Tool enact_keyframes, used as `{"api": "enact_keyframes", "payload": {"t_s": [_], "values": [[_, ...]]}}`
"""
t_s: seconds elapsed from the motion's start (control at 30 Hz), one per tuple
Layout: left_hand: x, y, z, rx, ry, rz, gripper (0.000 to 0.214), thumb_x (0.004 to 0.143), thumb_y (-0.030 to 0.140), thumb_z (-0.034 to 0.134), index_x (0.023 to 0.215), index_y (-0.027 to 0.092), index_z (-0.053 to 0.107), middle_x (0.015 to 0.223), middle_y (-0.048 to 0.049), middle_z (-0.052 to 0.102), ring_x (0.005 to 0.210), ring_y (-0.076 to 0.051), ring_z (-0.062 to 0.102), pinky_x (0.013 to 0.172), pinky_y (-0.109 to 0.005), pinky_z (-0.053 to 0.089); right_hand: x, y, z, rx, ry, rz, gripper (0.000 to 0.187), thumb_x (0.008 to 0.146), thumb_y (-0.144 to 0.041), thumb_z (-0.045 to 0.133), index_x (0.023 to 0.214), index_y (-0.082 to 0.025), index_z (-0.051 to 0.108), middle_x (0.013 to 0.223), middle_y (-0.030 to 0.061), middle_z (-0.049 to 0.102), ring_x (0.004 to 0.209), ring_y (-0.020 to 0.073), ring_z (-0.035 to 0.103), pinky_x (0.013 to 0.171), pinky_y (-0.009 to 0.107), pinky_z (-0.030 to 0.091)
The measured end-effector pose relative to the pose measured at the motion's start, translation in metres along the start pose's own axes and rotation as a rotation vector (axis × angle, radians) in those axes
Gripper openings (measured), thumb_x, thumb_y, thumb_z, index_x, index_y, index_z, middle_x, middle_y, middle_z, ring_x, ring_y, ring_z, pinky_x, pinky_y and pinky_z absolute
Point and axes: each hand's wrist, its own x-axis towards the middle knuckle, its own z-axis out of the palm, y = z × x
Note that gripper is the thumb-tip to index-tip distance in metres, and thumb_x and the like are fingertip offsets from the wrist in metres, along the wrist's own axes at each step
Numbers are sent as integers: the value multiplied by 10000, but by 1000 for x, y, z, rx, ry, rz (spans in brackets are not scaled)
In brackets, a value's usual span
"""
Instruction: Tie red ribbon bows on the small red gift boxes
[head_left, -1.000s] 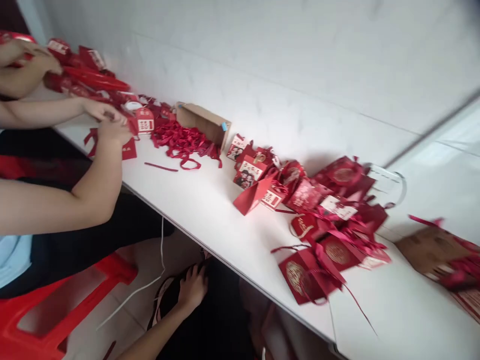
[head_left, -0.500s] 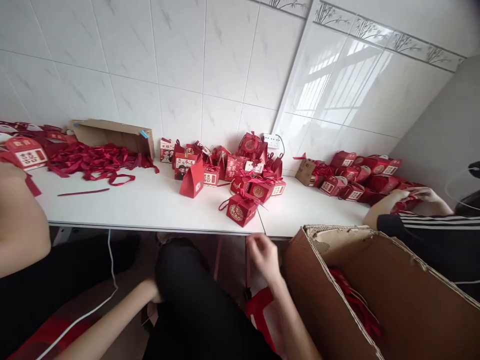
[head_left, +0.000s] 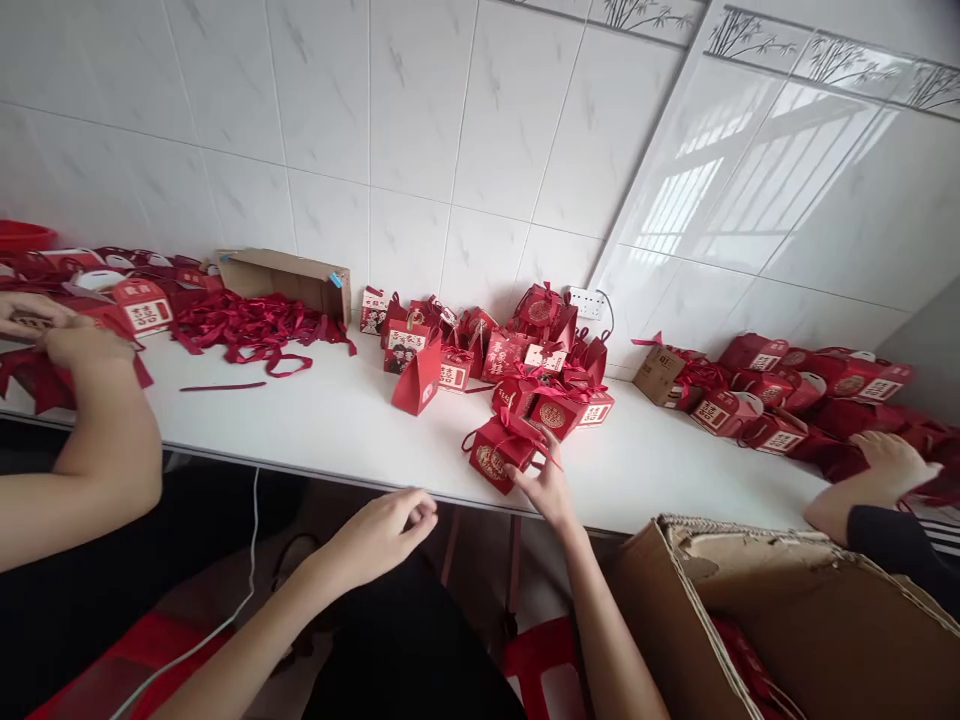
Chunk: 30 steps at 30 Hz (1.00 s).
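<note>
On the front of the table, a small red gift box (head_left: 491,462) with a gold round emblem and a ribbon bow is in the grip of my right hand (head_left: 551,492). The thumb lies at its front and the fingers reach round the right side. My left hand (head_left: 386,532) hovers at the table edge, left of that box, fingers loosely curled, thumb apart, nothing in it. Just behind stands a plain red triangular gift box (head_left: 418,380). A cluster of ribboned boxes (head_left: 551,412) is close behind my right hand.
A cardboard tray (head_left: 285,262) with a heap of red ribbons (head_left: 255,320) lies at the left. Co-workers' hands (head_left: 90,345) work at left and right, beside more red boxes (head_left: 769,385). A large open carton (head_left: 645,580) stands at my right. A power strip (head_left: 587,302) is at the wall.
My right hand has risen from below the table edge onto the front gift box. My left hand has come up from beside my leg. The view has shifted.
</note>
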Motion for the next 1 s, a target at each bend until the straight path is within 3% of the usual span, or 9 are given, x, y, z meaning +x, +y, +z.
{"api": "enact_keyframes", "payload": {"t_s": [0.17,0.23,0.33,0.57,0.7,0.77,0.87,0.93,1.0], "values": [[82,-16,27,-258,482,38,319,873,388,377,1093,210,524,1163,-89,593,1068,-208,581,918,-353,463,-10,-3,12,-70,206,-42,713,707,-434,664,1295,-196,340,1242,143,423,1183,298,438,952,501,422],[104,-30,42,-304,533,-40,344,867,405,364,1100,195,505,1173,-107,583,1059,-218,581,921,-378,466,-15,-1,21,-174,186,-5,724,686,-432,675,1282,-173,356,1198,159,439,1143,326,452,937,536,415],[117,-46,59,-291,496,-133,353,848,417,380,1084,182,497,1172,-133,585,1044,-243,591,900,-412,481,-20,0,37,-237,44,70,735,701,-354,670,1326,-187,321,1175,172,440,1078,330,485,882,539,449],[110,-49,64,-234,341,-229,359,848,420,411,1123,204,491,1185,-102,610,1120,-239,573,946,-382,471,-22,-2,58,-275,-2,-8,839,737,-449,671,1407,-226,217,1154,182,387,996,336,491,768,548,496],[111,-47,59,-302,336,-254,379,825,367,409,1149,194,501,1163,-87,630,1069,-232,607,898,-350,506,-25,0,56,-211,-109,-93,826,777,-397,647,1438,-251,173,1143,159,416,954,286,526,745,469,531],[112,-47,57,-371,396,-281,382,809,344,421,1146,188,513,1132,-80,646,1044,-231,618,884,-345,515,-25,-4,52,-184,-194,-135,828,797,-343,623,1452,-226,131,1121,154,461,936,272,546,727,434,543],[108,-43,58,-452,636,-317,356,819,349,408,1116,181,510,1142,-90,626,1055,-229,607,900,-352,508,-31,-11,44,-187,-250,-206,764,834,-253,535,1455,-174,97,1052,151,541,871,264,573,699,435,542],[94,-43,63,-427,810,-338,327,836,374,382,1084,189,486,1126,-98,603,1060,-227,594,916,-364,500,-45,-12,35,-115,-219,-196,650,846,-190,472,1425,-183,178,962,119,584,815,240,593,671,401,543],[67,-50,75,-331,856,-357,282,832,413,379,998,212,485,1035,-95,595,1033,-234,591,921,-380,497,-69,-9,25,-22,-178,-158,472,847,-151,439,1306,-238,368,848,72,609,745,214,611,632,353,541]]}}
